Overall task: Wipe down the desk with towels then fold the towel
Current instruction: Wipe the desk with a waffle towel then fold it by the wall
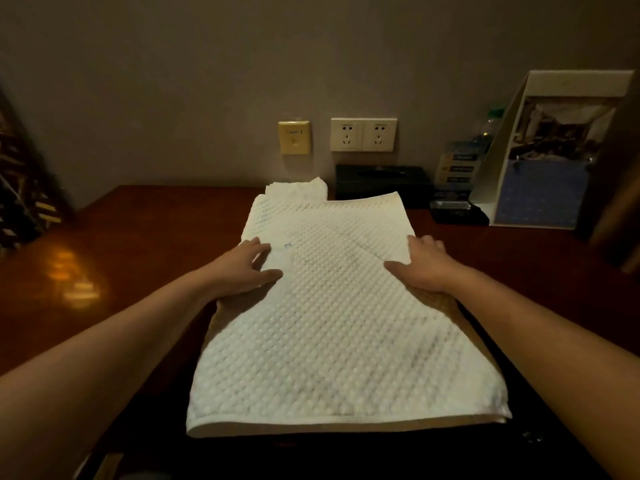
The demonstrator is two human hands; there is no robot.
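Note:
A white waffle-textured towel (332,313) lies folded double, long and flat, down the middle of the dark wooden desk (138,237). My left hand (247,265) rests on its left edge about halfway up, fingers spread and fairly straight. My right hand (420,263) rests on the right edge at the same height, fingers over the edge and thumb pointing inward on the cloth. A second white towel (298,190) lies bunched just behind the far end of the first.
A black tissue box (381,185) stands against the wall behind the towels. To the right are a small card stand (455,171), a dark tray (457,211) and a standing framed brochure (550,157). Wall sockets (362,134) sit above the desk.

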